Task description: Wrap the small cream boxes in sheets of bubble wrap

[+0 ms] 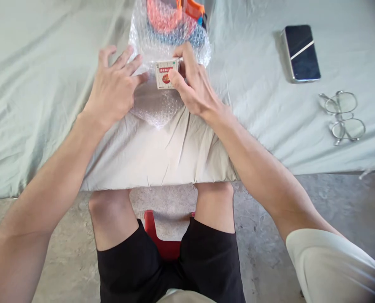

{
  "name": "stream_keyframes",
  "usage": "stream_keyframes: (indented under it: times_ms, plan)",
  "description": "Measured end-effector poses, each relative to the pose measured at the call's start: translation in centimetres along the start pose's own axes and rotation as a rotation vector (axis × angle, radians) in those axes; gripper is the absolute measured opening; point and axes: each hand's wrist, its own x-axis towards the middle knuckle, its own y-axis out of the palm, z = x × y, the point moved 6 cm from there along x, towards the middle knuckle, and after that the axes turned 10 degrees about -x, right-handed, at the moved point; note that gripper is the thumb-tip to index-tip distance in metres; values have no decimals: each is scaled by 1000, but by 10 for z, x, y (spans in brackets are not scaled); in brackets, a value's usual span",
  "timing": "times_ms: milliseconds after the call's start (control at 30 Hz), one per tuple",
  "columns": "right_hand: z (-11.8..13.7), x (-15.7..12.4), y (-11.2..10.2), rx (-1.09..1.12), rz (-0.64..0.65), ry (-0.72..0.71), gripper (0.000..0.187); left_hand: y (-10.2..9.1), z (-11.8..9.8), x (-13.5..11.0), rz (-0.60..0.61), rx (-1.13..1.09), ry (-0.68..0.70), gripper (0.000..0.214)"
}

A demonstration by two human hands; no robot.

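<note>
My right hand (195, 86) grips a small printed box (162, 80) between the thumb and the fingers, over the bubble wrap (157, 111). My left hand (113, 90) is open with the fingers spread, at the left side of this wrap; whether it presses on it, I cannot tell.

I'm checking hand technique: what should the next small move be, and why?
Perhaps set the box down on the bubble wrap: the right hand pinches it over the sheet, and the left hand is spread, gripping nothing.
</note>
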Motion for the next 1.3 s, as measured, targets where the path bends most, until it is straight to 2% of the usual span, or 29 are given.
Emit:
stream_keyframes:
  times_ms: [133, 233, 333, 467, 567, 633, 800, 933, 1000, 1100, 1167, 1300]
  plan:
    - [-10, 7, -1, 83, 43, 79, 43, -3, 4, -1, -135, 68, -66, 48]
    - [-19, 9, -2, 135, 58, 109, 45, -5, 11, 2, -175, 34, -55, 41]
    - [-24, 9, -2, 142, 30, 87, 45, -2, 13, 6, -64, 20, 81, 37]
    - [-28, 8, 3, 76, 48, 77, 51, 5, 17, 4, 78, -99, 129, 65]
    - [-26, 8, 2, 39, 27, 4, 47, 9, 24, -2, 85, -51, 93, 86]
    - [-26, 7, 0, 32, 14, -19, 43, 10, 30, -5, 69, -1, 54, 90]
    - [-28, 6, -3, 52, 31, -10, 47, 2, 35, -2, 18, -18, 6, 65]
    - [-25, 7, -4, 81, 19, -16, 57, -1, 22, 2, -39, -15, 52, 30]
    - [-25, 7, -3, 84, 30, -7, 59, 4, 17, 2, -16, -19, 41, 19]
    - [-28, 7, -2, 79, 33, 2, 56, 10, 14, 0, -24, -54, 22, 47]
    - [-29, 6, -5, 76, -24, -10, 51, 13, 15, 0, -19, -95, 37, 67]
    - [-26, 3, -15, 79, -251, -24, 54, 21, 19, 1, 69, -127, 62, 72]
